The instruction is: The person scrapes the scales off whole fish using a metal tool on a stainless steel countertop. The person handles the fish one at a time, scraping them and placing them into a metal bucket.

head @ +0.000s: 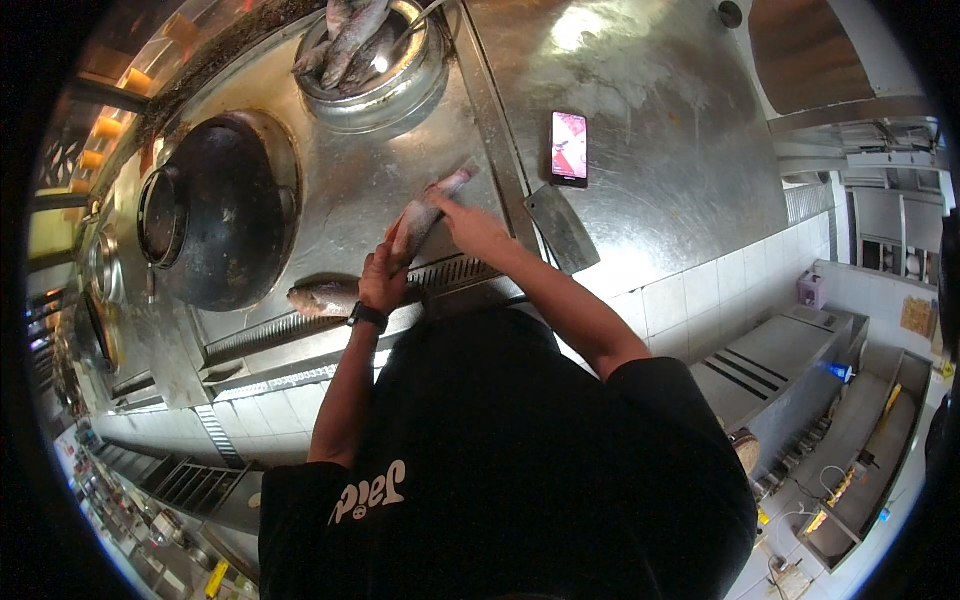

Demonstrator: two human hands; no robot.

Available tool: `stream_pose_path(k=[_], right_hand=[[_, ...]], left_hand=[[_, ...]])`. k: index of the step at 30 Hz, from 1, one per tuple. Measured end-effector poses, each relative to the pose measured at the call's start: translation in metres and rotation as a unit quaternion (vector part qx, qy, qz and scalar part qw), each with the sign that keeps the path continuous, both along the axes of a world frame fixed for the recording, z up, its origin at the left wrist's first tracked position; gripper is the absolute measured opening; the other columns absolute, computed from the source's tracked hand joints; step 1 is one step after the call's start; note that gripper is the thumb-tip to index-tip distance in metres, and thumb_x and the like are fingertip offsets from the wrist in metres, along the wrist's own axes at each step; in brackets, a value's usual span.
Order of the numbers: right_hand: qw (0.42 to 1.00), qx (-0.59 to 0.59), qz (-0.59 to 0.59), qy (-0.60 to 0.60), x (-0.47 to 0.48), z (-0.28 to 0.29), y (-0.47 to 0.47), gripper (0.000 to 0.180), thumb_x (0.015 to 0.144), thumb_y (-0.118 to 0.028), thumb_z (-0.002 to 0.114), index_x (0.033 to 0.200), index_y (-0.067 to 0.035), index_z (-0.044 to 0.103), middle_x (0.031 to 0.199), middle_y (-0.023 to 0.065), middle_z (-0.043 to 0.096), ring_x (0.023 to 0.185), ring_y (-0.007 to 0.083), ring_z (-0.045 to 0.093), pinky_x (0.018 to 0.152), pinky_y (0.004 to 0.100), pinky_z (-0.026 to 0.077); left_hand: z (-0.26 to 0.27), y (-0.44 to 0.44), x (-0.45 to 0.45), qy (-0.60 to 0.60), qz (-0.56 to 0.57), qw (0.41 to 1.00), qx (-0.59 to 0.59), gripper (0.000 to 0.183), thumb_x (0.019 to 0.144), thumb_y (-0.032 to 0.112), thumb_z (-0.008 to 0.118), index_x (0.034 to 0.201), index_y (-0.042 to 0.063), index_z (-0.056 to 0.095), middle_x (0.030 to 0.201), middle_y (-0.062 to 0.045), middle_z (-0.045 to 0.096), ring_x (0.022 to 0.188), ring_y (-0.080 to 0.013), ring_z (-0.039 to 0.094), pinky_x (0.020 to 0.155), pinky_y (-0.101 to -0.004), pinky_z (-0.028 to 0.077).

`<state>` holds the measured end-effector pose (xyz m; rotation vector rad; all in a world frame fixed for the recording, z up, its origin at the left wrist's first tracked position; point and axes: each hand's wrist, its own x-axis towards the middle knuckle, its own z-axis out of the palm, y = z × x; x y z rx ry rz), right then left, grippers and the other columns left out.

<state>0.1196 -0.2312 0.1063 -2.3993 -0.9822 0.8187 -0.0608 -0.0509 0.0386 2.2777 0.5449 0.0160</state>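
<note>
My left hand (384, 279), with a dark watch at the wrist, grips one end of a whole fish (420, 219) above the stainless steel counter. My right hand (469, 229) touches the same fish nearer its other end with extended fingers; whether it pinches the fish is unclear. Another fish (326, 297) lies partly behind my left hand, across the slotted drain at the counter's front. Farther off, several fish (352, 45) are piled in a round metal pot (375, 105). A cleaver (564, 229) rests on the steel surface to the right of my right hand.
A large blackened wok (225, 214) stands upside down on the left. Beyond the cleaver lies a phone (570, 148) with its screen lit. A raised metal seam (491, 112) divides the two steel surfaces. The slotted drain (457, 271) runs along the front edge.
</note>
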Motion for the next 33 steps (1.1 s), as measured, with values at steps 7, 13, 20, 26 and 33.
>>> stream_pose_path(k=[7,13,20,26,33], right_hand=[[0.996,0.053,0.064,-0.030,-0.016,0.000,0.002,0.053,0.094,-0.014,0.047,0.145,-0.028,0.042,0.084,0.0223,0.069,0.076,0.0433,0.067,0.066,0.0563,0.052],[0.985,0.047,0.129,-0.107,-0.026,0.000,0.000,0.055,0.093,-0.012,0.046,0.145,-0.029,0.043,0.079,0.0200,0.067,0.069,0.0396,0.066,0.063,0.0523,0.053],[0.990,0.086,0.070,-0.090,-0.032,-0.014,0.009,0.055,0.094,-0.014,0.047,0.147,-0.030,0.042,0.077,0.0196,0.067,0.070,0.0396,0.066,0.061,0.0528,0.052],[0.993,0.088,0.013,-0.080,-0.002,-0.012,0.010,0.055,0.094,-0.013,0.047,0.146,-0.027,0.042,0.079,0.0237,0.066,0.070,0.0439,0.064,0.062,0.0557,0.050],[0.994,0.095,0.008,-0.051,0.005,-0.014,0.012,0.059,0.094,-0.015,0.048,0.150,-0.029,0.037,0.079,0.0228,0.067,0.072,0.0428,0.066,0.066,0.0552,0.051]], left_hand=[[0.030,-0.013,0.001,0.058,0.033,0.997,0.049,0.057,0.081,0.016,0.069,0.134,0.023,0.049,0.110,-0.019,0.060,0.099,-0.0437,0.061,0.080,-0.0528,0.052],[0.052,-0.017,0.010,0.089,0.014,0.994,0.068,0.061,0.086,0.016,0.061,0.143,0.030,0.043,0.108,-0.019,0.059,0.095,-0.0432,0.061,0.076,-0.0538,0.053],[0.058,-0.018,0.012,0.081,0.033,0.993,0.076,0.040,0.089,0.017,0.058,0.127,0.025,0.052,0.108,-0.022,0.056,0.088,-0.0467,0.062,0.073,-0.0555,0.054],[0.058,-0.018,0.009,0.124,0.031,0.988,0.085,0.041,0.087,0.023,0.064,0.126,0.025,0.051,0.114,-0.020,0.053,0.092,-0.0457,0.062,0.076,-0.0546,0.054],[0.072,-0.010,0.016,0.149,0.003,0.985,0.091,0.076,0.059,0.027,0.089,0.124,0.020,0.049,0.121,-0.019,0.050,0.100,-0.0447,0.061,0.083,-0.0532,0.054]])
